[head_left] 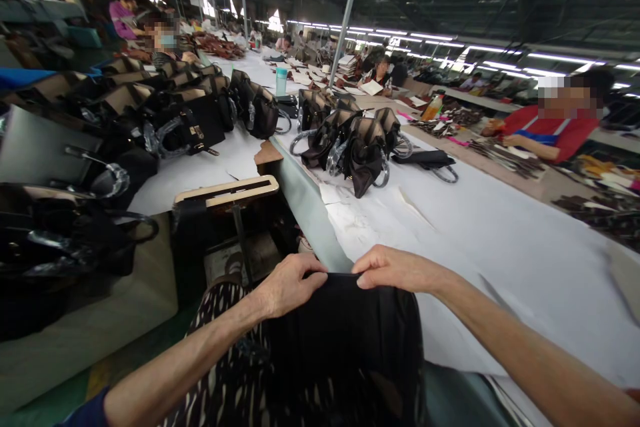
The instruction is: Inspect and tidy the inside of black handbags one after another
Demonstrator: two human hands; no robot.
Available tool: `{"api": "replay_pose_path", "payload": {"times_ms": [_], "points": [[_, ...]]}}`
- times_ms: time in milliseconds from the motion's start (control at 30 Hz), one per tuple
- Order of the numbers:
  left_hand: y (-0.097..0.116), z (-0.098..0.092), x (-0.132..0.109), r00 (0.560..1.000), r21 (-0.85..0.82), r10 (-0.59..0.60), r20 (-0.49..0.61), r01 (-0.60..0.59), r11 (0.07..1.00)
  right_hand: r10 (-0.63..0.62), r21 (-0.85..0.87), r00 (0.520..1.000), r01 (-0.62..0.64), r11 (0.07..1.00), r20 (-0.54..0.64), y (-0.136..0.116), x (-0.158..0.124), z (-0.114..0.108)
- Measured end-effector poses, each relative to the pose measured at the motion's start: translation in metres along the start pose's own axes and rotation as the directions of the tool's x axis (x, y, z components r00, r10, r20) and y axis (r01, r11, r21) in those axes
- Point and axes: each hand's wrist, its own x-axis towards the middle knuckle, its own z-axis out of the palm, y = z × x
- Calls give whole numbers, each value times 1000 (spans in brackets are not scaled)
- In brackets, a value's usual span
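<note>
A black bag piece (pixel 345 340) lies over my lap at the near edge of the long white-covered table (pixel 500 240). My left hand (pixel 290 283) pinches its top edge on the left side. Close beside it, my right hand (pixel 395 270) grips the same top edge, fingers curled over it. The two hands almost touch at the middle of that edge. The lower part of the black piece hangs down over my patterned clothing.
A cluster of black handbags (pixel 360 143) with wrapped handles stands further up the table. More black bags (pixel 165 113) fill the left bench. A wooden-topped stand (pixel 227 190) sits left of the table. A person in red (pixel 550 130) works at the right; others sit further back.
</note>
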Motion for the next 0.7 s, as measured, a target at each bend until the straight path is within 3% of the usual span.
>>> {"api": "replay_pose_path", "payload": {"times_ms": [267, 533, 700], "points": [[-13, 4, 8, 991, -124, -93, 95, 105, 987, 3, -4, 1000, -2, 1000, 13, 3, 2, -1], [4, -1, 4, 998, 161, 20, 62, -30, 986, 23, -35, 1000, -23, 999, 0, 6, 6, -3], [13, -1, 2, 997, 150, -16, 82, 4, 989, 50, -156, 997, -58, 986, -55, 1, 6, -3]]}}
